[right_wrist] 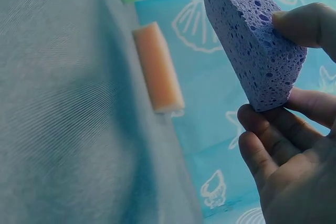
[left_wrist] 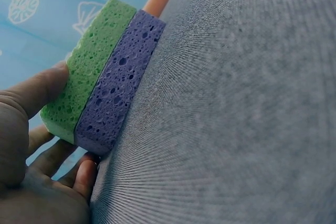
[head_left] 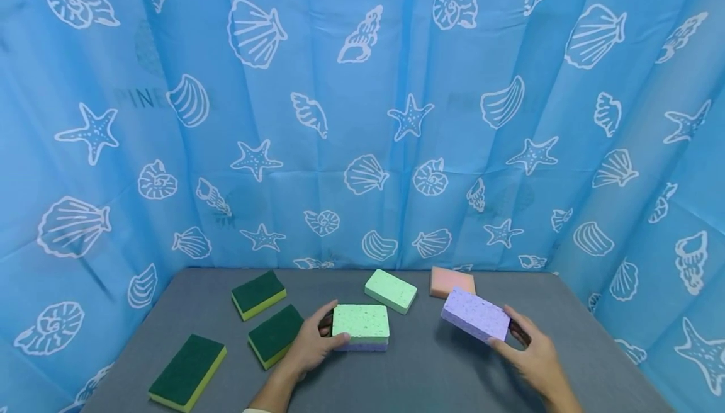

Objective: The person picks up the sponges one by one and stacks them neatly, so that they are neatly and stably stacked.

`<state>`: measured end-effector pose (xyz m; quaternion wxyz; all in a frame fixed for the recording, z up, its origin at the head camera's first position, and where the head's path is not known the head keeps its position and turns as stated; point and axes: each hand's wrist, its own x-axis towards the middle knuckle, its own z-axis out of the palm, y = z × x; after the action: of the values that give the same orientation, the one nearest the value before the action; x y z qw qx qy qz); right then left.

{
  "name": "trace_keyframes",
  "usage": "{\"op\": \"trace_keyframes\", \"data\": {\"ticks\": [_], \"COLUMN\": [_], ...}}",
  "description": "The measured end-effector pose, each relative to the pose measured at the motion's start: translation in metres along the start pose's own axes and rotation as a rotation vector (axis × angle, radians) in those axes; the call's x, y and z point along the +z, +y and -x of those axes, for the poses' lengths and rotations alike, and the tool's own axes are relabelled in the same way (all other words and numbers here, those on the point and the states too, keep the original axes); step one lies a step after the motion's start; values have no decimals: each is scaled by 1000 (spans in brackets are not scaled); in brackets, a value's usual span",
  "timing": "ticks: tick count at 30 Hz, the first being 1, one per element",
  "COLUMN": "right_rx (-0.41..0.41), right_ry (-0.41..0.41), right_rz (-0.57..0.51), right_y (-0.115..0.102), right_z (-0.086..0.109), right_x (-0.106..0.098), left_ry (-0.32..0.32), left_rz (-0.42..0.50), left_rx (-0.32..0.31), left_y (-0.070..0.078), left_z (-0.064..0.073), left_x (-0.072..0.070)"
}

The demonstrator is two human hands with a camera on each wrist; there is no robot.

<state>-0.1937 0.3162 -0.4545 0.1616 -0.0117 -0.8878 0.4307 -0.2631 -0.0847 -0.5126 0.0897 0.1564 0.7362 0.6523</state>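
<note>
A light green sponge (head_left: 360,320) lies flat on top of a purple sponge (head_left: 362,347), and that lower one rests on the table. My left hand (head_left: 313,339) grips the green sponge at its left end, the thumb at the near side and fingers at the far side. In the left wrist view both layers, green (left_wrist: 97,61) and purple (left_wrist: 122,77), sit flush together. Held above the table at the right is a second purple sponge (head_left: 474,314), tilted. My right hand (head_left: 532,353) pinches its right end between thumb and fingers.
Behind the stack lies another green sponge (head_left: 391,291), with an orange-pink sponge (head_left: 451,281) to its right. Several yellow sponges with dark green scouring tops, one nearest the front (head_left: 189,372), lie on the left. A blue shell-patterned curtain (head_left: 362,117) encloses the grey table (head_left: 419,375).
</note>
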Motion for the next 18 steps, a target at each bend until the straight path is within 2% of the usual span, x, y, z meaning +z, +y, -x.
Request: {"op": "trace_keyframes", "data": {"ticks": [8,10,14,18], "right_rx": [-121,-131,-137,-156], "right_ry": [75,75,70,74], "right_rz": [18,18,30,31], "right_y": [-9,-12,-18,-22], "right_z": [0,0,1,1], "right_x": [-3,-4,-6,-7], "left_ry": [6,3,6,9], "left_rz": [-26,-18,-20,-10], "left_rx": [-2,-4,-7,-4], "left_y": [3,10,11,2], "left_z": [0,3,3,1], "left_x": [1,1,1,1]}}
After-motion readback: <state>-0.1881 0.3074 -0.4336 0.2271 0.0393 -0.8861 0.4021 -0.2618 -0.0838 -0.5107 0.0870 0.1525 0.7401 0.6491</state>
